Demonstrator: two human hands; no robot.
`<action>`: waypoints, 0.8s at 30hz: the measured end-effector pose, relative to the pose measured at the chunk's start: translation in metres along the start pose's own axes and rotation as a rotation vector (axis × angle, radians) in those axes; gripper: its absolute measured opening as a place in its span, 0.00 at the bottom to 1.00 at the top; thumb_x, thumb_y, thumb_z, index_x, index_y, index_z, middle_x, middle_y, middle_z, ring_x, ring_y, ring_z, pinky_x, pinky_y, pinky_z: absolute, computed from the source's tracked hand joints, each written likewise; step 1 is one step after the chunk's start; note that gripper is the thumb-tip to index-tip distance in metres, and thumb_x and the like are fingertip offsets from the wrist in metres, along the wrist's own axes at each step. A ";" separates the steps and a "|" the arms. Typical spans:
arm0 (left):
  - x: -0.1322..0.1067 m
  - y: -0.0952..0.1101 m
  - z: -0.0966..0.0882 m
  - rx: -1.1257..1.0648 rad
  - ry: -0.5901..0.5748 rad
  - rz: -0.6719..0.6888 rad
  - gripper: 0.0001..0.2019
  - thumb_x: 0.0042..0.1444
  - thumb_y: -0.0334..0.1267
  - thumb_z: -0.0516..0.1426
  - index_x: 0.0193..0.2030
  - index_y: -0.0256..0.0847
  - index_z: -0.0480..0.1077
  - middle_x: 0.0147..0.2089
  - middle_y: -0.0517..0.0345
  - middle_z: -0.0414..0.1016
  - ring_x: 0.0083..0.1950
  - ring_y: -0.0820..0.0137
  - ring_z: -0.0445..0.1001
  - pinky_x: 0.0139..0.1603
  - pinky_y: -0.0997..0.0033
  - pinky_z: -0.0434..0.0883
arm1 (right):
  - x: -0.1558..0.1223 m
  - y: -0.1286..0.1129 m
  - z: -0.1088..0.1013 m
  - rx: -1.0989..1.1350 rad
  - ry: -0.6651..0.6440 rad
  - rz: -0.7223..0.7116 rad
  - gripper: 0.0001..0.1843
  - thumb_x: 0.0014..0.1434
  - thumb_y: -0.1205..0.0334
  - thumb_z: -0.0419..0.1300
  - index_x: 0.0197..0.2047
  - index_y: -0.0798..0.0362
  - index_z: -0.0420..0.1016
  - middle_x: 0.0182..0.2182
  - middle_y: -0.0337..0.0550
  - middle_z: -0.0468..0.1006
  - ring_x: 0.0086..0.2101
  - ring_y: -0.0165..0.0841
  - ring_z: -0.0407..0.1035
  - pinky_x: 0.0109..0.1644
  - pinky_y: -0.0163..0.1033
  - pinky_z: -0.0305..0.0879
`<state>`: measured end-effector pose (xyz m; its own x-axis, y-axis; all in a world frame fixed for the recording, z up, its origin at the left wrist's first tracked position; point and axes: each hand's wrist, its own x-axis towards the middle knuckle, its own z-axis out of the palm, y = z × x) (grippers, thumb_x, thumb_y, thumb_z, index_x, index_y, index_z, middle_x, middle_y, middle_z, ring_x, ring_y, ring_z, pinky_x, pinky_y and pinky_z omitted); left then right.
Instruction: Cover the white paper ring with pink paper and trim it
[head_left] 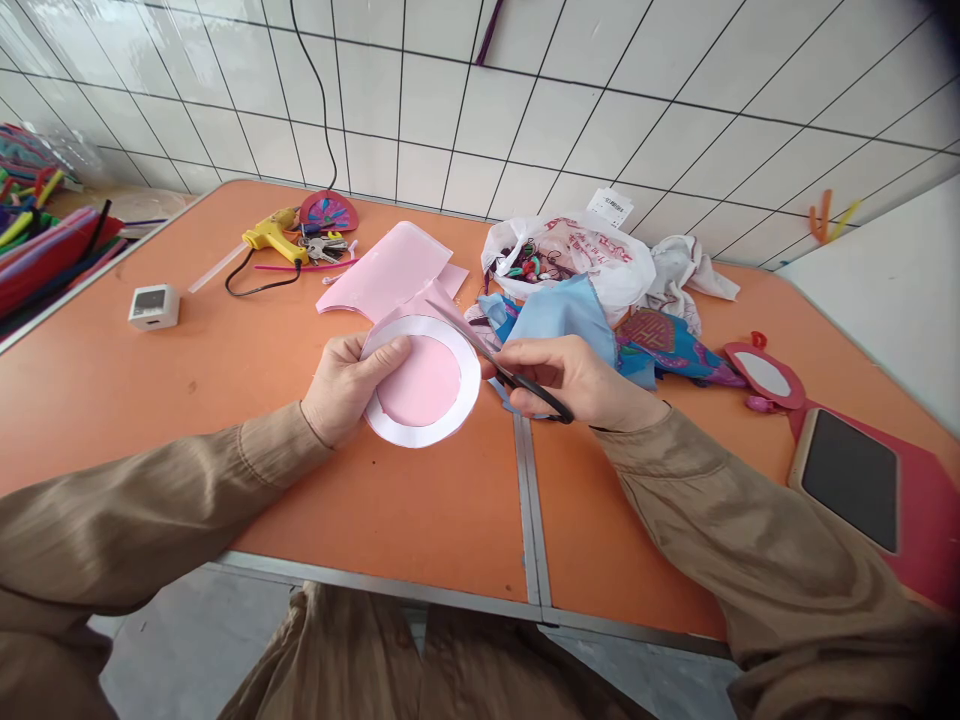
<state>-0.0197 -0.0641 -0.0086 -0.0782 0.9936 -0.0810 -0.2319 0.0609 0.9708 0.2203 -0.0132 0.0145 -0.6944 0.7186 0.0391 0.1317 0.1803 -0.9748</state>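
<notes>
At the centre, a flat white ring [417, 436] over a thin pink sheet [427, 380] meets black-handled metal scissors [511, 377]

The left hand [346, 388] pinches both layers, thumb on top; the right hand [566, 375] grips the scissors, blades by the ring's upper right edge; trimming the pink seems the current step, and following the curve likely calls for turning the ring; behind, on the orange tabletop [420, 520], lies a yellow plastic glue gun [274, 238]

a craft corner, whether in a home or workshop unclear, white tiled wall [450, 90], orange worktop [337, 520], yellow glue gun [271, 234], scissors [504, 374], pink sheet [397, 262], blue cloth [570, 318], plastic bag [611, 262] of trinkets [534, 268], bright pipe cleaners [45, 265]
</notes>
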 end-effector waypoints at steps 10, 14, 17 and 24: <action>0.001 0.002 0.000 0.023 0.015 -0.004 0.19 0.41 0.52 0.69 0.26 0.35 0.76 0.27 0.55 0.78 0.26 0.69 0.74 0.26 0.73 0.70 | 0.000 0.000 -0.002 -0.026 -0.022 -0.004 0.13 0.50 0.62 0.67 0.38 0.59 0.76 0.34 0.47 0.74 0.30 0.29 0.67 0.30 0.36 0.66; 0.001 0.001 -0.001 0.005 -0.006 -0.002 0.17 0.41 0.50 0.69 0.27 0.36 0.77 0.27 0.56 0.79 0.26 0.70 0.74 0.25 0.74 0.70 | 0.000 -0.002 -0.004 -0.053 -0.025 0.002 0.12 0.50 0.65 0.67 0.38 0.59 0.76 0.34 0.46 0.75 0.31 0.28 0.68 0.33 0.37 0.68; 0.001 0.001 -0.001 0.016 0.005 -0.005 0.18 0.42 0.50 0.69 0.26 0.36 0.76 0.26 0.56 0.78 0.25 0.70 0.74 0.25 0.74 0.70 | -0.001 -0.002 -0.005 -0.060 -0.021 0.011 0.12 0.49 0.65 0.68 0.38 0.57 0.77 0.35 0.46 0.76 0.31 0.28 0.68 0.34 0.37 0.69; 0.001 0.002 0.000 0.018 -0.005 -0.021 0.18 0.42 0.51 0.69 0.26 0.36 0.76 0.27 0.56 0.78 0.26 0.69 0.74 0.25 0.73 0.70 | -0.001 -0.003 -0.007 -0.088 0.011 0.022 0.13 0.45 0.55 0.73 0.35 0.49 0.81 0.33 0.42 0.78 0.34 0.32 0.72 0.34 0.37 0.70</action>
<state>-0.0206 -0.0630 -0.0072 -0.0689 0.9925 -0.1008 -0.2156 0.0838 0.9729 0.2253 -0.0097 0.0191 -0.6830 0.7301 0.0210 0.2090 0.2229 -0.9522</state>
